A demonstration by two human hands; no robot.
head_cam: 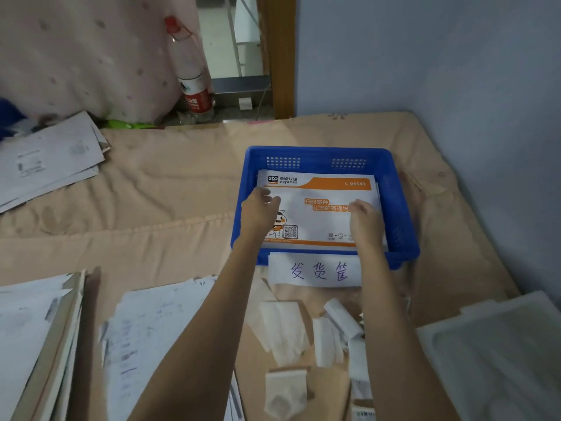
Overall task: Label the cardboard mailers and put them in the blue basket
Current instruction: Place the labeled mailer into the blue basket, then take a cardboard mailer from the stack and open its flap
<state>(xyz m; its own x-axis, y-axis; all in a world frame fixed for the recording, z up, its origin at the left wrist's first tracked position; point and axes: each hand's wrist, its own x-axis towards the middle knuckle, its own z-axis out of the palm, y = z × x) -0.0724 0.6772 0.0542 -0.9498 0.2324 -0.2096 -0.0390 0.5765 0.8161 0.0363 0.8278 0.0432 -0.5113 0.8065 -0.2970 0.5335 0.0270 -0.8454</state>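
A blue basket [321,154] sits on the beige bedding, right of centre. Inside it lies a white and orange cardboard mailer [318,196], printed side up, on top of others. My left hand [258,212] rests with curled fingers on the mailer's left edge. My right hand [365,218] lies on the mailer's right part, fingers bent down onto it. Whether either hand pinches the mailer is not clear. A white paper sign with handwriting [315,270] hangs on the basket's near wall.
Stacks of mailers lie at the near left [39,335], the centre left [145,338] and the far left [51,159]. Peeled label backings [303,332] litter the bedding near me. A white tray [498,357] is at the near right. A plastic bottle [192,74] stands behind.
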